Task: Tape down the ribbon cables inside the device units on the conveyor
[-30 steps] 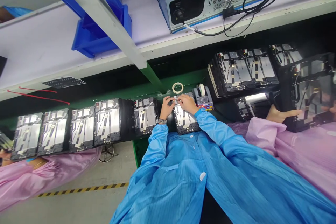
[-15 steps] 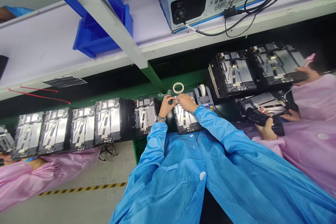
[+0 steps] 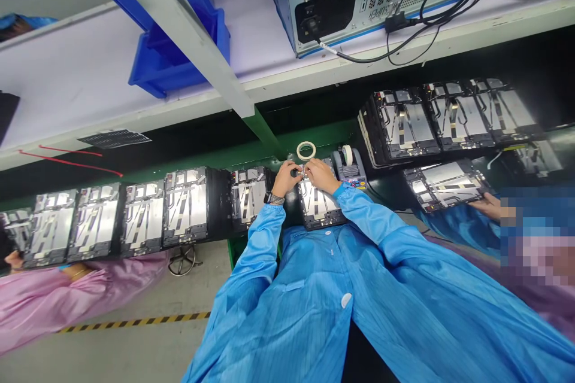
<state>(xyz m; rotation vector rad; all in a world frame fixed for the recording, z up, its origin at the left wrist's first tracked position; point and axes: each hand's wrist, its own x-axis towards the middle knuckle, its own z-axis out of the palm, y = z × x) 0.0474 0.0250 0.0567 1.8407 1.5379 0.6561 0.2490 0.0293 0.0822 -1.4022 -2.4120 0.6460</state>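
Note:
Flat in front of my body lies an opened tablet-like device (image 3: pixel 318 203) with a silver plate, black cables and a black edge. At its top left corner my left hand (image 3: pixel 286 177) is closed in a pinch, a dark watch on its wrist. My right hand (image 3: pixel 321 176) bends over the device's top edge, its fingers pressed together close to the left fingertips. What the fingertips hold, if anything, is too small to make out. A ring of pale tape (image 3: pixel 306 150) lies just beyond the hands. To their right stands a grey tape dispenser (image 3: pixel 349 166) with a white roll.
Similar open devices (image 3: pixel 185 206) stand in a row to the left, and more stacked devices (image 3: pixel 406 122) at the right. A co-worker's hand (image 3: pixel 490 206) touches another device (image 3: pixel 449 184). Above, a shelf carries blue bins (image 3: pixel 179 66) and a computer case (image 3: pixel 332 9); a post (image 3: pixel 188 30) comes down.
My hands stay at the device's top edge, almost unmoved. At the right, the pink-sleeved hands and the dark object they held are gone from the devices; a person in blue now reaches in there.

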